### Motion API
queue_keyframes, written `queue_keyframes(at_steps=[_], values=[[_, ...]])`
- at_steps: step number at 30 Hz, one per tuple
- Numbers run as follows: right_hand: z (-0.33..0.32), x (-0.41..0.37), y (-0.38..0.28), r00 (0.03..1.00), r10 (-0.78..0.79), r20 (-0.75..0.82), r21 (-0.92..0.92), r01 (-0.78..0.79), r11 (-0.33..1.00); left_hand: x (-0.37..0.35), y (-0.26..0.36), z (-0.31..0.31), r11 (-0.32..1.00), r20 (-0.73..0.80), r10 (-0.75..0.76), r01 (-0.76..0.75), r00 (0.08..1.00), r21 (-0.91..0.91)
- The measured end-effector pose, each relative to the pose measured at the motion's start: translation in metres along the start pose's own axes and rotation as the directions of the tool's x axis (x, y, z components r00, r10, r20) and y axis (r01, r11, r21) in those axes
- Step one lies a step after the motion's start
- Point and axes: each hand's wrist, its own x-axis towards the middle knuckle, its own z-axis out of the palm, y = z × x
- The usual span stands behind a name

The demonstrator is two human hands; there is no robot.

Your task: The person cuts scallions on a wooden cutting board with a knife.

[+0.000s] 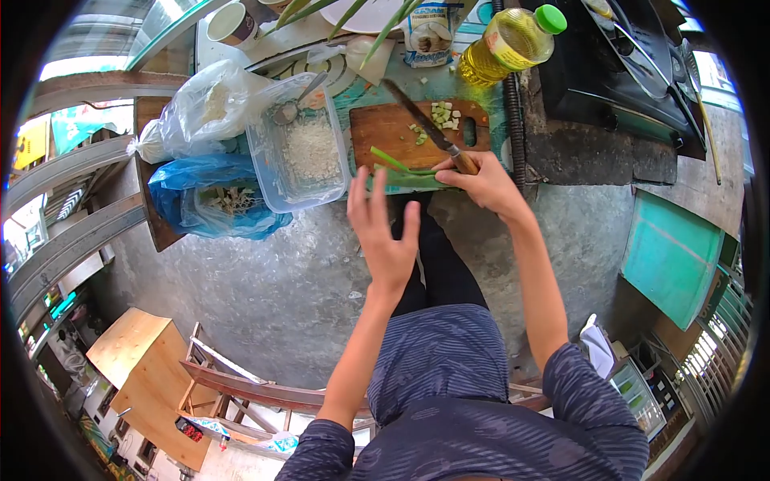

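Note:
My right hand (487, 186) grips the wooden handle of a knife (419, 116), its dark blade slanting up and left over the wooden cutting board (369, 132). My left hand (381, 240) is slightly blurred, fingers spread and holding nothing, just in front of the board's near left corner. Between the two hands, green onion stalks (401, 178) lie along the board's near edge. Chopped pale green pieces (445, 115) sit in a small heap at the board's far right, with a few more bits scattered near the blade.
Left of the board stands a plastic tub (343, 164) of white flour with a spoon. Beside it are a clear bag (204, 112) and a blue bag (172, 188) with roots. An oil bottle (507, 48), a printed pouch (429, 36) and a black stove (593, 80) stand behind and right.

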Motion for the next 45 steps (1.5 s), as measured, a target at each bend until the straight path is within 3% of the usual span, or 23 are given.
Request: queue_keyframes(at_steps=[2, 3, 6, 7, 10, 13, 16, 20, 25, 28, 31, 33, 34, 37, 40, 41, 44, 45], values=[[-0.008, 0.007, -0.006, 0.99, 0.011, 0.143, -0.038, -0.006, 0.999, 0.01, 0.003, -0.006, 0.885, 0.19, 0.263, -0.315, 0.946, 0.344], [-0.01, 0.008, -0.012, 0.978, 0.085, 0.191, -0.023, -0.082, 0.996, 0.015, 0.003, -0.005, 0.869, 0.238, 0.272, -0.344, 0.932, 0.357], [-0.01, 0.014, -0.02, 0.971, 0.128, 0.201, -0.083, -0.113, 0.99, 0.028, -0.014, -0.002, 0.92, 0.489, 0.151, -0.304, 0.859, 0.25], [-0.011, 0.017, -0.02, 0.97, 0.133, 0.204, -0.079, -0.119, 0.99, 0.032, -0.019, -0.001, 0.9, 0.418, 0.275, -0.384, 0.866, 0.204], [-0.006, 0.026, -0.012, 0.971, 0.139, 0.195, -0.03, -0.136, 0.99, 0.036, -0.022, 0.001, 0.999, 0.471, 0.045, -0.049, 0.881, -0.005], [0.004, 0.031, -0.011, 0.983, 0.13, 0.13, 0.083, -0.141, 0.987, 0.041, -0.029, 0.004, 0.995, 0.458, 0.012, 0.035, 0.889, -0.094], [0.013, 0.028, -0.013, 0.991, 0.116, 0.066, 0.184, -0.126, 0.975, 0.046, -0.03, 0.004, 0.947, 0.516, -0.11, 0.248, 0.849, -0.206], [0.018, 0.02, -0.018, 0.998, 0.06, 0.038, 0.243, -0.067, 0.968, 0.044, -0.036, 0.011, 0.791, 0.542, -0.164, 0.438, 0.824, -0.427], [0.019, 0.016, -0.024, 0.998, 0.053, 0.037, 0.253, -0.06, 0.966, 0.044, -0.03, 0.007, 0.415, 0.661, -0.241, 0.691, 0.711, -0.592], [0.024, 0.012, -0.026, 0.998, 0.05, 0.027, 0.265, -0.056, 0.963, 0.042, -0.033, 0.011, 0.29, 0.627, -0.291, 0.691, 0.723, -0.662], [0.037, 0.003, -0.02, 0.998, 0.058, -0.024, 0.325, -0.047, 0.945, 0.042, -0.022, 0.019, 0.316, 0.477, -0.451, 0.635, 0.754, -0.705], [0.052, -0.008, -0.02, 0.99, 0.111, -0.083, 0.381, -0.071, 0.922, 0.047, -0.008, 0.022, 0.184, 0.426, -0.521, 0.585, 0.739, -0.79], [0.059, -0.013, -0.021, 0.988, 0.073, -0.134, 0.407, -0.012, 0.913, 0.049, -0.003, 0.023, 0.117, 0.404, -0.556, 0.55, 0.726, -0.827], [0.075, -0.023, -0.02, 0.965, 0.021, -0.261, 0.421, 0.094, 0.902, 0.048, -0.006, 0.029, 0.133, 0.367, -0.539, 0.506, 0.759, -0.852], [0.087, -0.026, -0.004, 0.932, -0.016, -0.363, 0.342, 0.149, 0.928, 0.052, 0.006, 0.035, 0.314, 0.189, -0.538, 0.404, 0.821, -0.859], [0.093, -0.025, 0.0, 0.912, -0.073, -0.405, 0.382, 0.242, 0.892, 0.052, 0.009, 0.034, 0.317, 0.19, -0.515, 0.392, 0.836, -0.864], [0.095, -0.024, 0.01, 0.831, -0.238, -0.502, 0.104, 0.331, 0.938, 0.049, 0.013, 0.036, 0.287, 0.216, -0.449, 0.369, 0.867, -0.884], [0.094, -0.025, 0.01, 0.845, -0.224, -0.486, 0.127, 0.321, 0.939, 0.05, 0.012, 0.038, 0.255, 0.235, -0.434, 0.368, 0.87, -0.894]])
